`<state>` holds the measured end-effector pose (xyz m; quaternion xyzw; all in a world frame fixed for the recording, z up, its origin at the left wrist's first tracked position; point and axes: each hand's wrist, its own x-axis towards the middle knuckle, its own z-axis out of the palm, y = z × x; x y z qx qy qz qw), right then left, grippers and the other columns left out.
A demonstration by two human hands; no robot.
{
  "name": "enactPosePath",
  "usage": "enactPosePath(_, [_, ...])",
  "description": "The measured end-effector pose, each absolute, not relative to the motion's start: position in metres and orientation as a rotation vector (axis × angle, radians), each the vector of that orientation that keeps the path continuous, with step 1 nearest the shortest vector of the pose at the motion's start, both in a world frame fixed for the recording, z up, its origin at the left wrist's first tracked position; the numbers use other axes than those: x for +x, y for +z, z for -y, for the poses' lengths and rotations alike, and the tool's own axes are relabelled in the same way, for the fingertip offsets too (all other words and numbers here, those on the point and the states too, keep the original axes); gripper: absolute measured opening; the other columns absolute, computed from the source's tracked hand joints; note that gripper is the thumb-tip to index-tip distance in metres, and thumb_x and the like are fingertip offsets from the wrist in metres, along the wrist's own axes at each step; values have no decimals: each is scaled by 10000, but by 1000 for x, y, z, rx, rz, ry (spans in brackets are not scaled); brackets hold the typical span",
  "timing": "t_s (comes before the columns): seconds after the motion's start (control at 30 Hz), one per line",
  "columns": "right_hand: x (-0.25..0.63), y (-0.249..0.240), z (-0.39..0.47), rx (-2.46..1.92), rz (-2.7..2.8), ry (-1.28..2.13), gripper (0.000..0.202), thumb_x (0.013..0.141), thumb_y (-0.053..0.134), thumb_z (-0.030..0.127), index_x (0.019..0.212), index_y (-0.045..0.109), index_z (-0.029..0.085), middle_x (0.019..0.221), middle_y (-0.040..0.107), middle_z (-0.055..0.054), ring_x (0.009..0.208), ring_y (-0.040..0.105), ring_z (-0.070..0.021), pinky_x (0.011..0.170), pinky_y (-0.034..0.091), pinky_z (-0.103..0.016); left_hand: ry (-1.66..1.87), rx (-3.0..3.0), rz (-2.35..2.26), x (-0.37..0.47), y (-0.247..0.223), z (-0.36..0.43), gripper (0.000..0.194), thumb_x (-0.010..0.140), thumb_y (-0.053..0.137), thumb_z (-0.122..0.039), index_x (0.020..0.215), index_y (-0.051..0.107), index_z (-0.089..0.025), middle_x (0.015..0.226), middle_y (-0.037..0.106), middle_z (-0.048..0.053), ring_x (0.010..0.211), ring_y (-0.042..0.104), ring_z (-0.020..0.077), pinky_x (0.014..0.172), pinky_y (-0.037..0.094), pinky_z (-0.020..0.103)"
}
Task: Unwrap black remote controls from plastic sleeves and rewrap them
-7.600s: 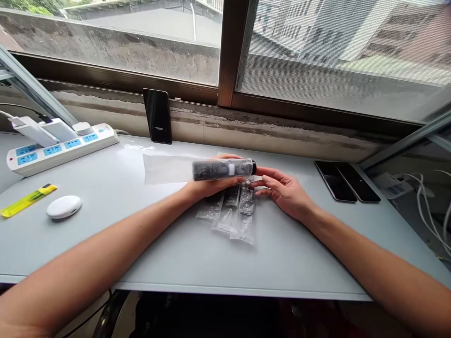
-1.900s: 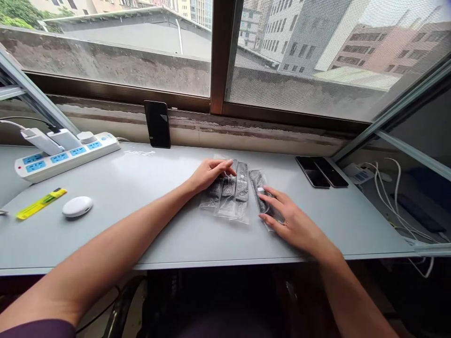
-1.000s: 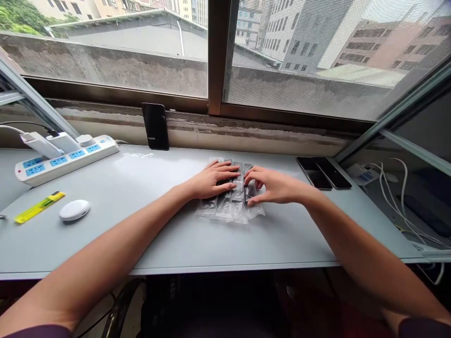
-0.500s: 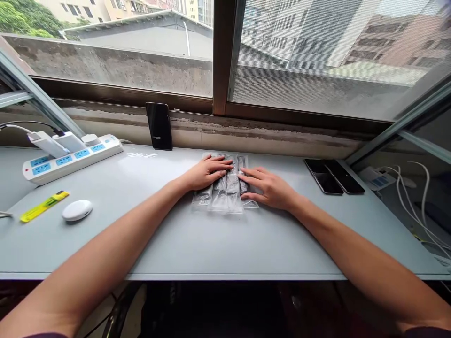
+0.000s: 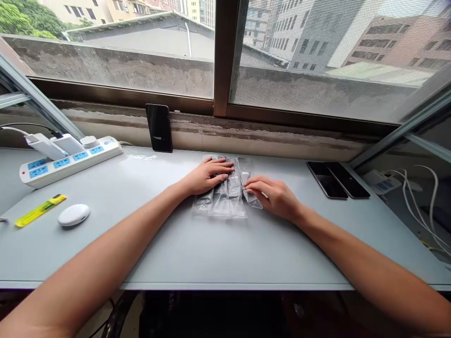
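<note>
Several clear plastic packets [image 5: 234, 188] with dark contents lie side by side on the grey desk [image 5: 225, 253]. My left hand [image 5: 207, 176] lies flat over the left packets, its fingers spread and pointing right. At the right end of the row, my right hand [image 5: 273, 192] has its fingertips pinched together on the edge of the rightmost packet [image 5: 252, 192]. That packet is slightly tilted and sits a little apart from the others at its lower end. What is inside the packets is hard to make out.
A dark phone [image 5: 159, 127] leans upright against the window wall. On the left are a power strip [image 5: 72, 162] with chargers, a yellow packet [image 5: 40, 211] and a white oval case [image 5: 73, 215]. Two dark phones [image 5: 338, 180] lie right, near white cables [image 5: 410, 202].
My right hand has gone from spread fingers on the packets to a pinch on the rightmost one, which has shifted slightly right. My left hand stays in place.
</note>
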<state>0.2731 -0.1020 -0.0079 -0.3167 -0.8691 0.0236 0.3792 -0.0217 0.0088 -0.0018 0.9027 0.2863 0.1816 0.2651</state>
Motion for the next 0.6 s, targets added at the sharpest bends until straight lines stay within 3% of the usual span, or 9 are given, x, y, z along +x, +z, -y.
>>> enactPosePath(0.1, [271,-8,101,-912,1975,193,139,1173,619,276,1094,731,254,1190,840,-121,1024,824,-254,844,687,-387,483,2438,-783,-21,-2,-9,552,1127,495,-523,1557,756,-296,1775,565,34,1756,389,336,1453,165,631])
enactPosePath(0.27, [275,-3,99,-1107,1532,566,262,1117,673,428,938,665,237,1283,785,-106,654,666,-145,561,564,-318,486,2439,-796,-21,-2,-8,550,1121,499,-521,1537,772,-286,1769,574,41,1759,381,343,1456,159,630])
enactPosePath(0.47, [287,-9,88,-1203,1344,892,457,1091,691,610,825,663,239,775,665,-23,635,678,-196,550,588,-328,484,2445,-785,-21,-2,-8,531,1131,495,-517,1529,774,-302,1770,578,37,1756,385,340,1455,158,628])
enactPosePath(0.53, [289,-13,85,-1232,1471,785,447,1108,669,653,950,720,238,910,742,-58,715,728,-211,631,643,-358,488,2447,-786,-22,-3,-9,533,1133,496,-520,1531,773,-297,1769,578,40,1755,387,339,1453,158,631])
enactPosePath(0.6, [289,-17,83,-1189,1744,604,447,1102,691,666,1238,774,249,1263,786,-137,1053,810,-292,908,713,-474,496,2447,-782,-22,-3,-9,537,1135,496,-523,1537,770,-295,1771,575,43,1753,392,341,1449,166,637])
